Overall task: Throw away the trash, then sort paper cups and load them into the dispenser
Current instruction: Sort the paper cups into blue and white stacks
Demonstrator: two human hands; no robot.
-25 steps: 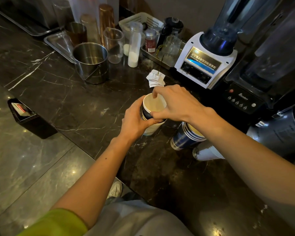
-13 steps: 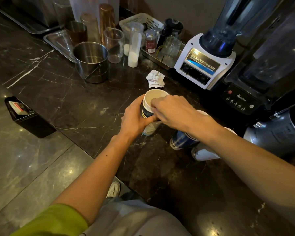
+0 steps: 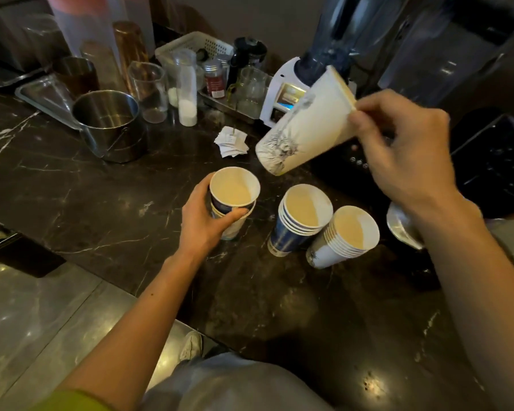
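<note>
Aloft, white cup (image 3: 306,126) left of pinching right hand (image 3: 404,149); left hand (image 3: 204,223) grips stack (image 3: 235,188)

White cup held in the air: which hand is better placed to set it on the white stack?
Right. The right hand pinches the white cup by its rim, and the white stack stands on the counter near that arm. The left hand grips a blue cup farther left.

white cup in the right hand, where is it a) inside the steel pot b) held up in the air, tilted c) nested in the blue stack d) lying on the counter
b: the right hand pinches the white cup by its rim, tilted, clear above the counter
</note>
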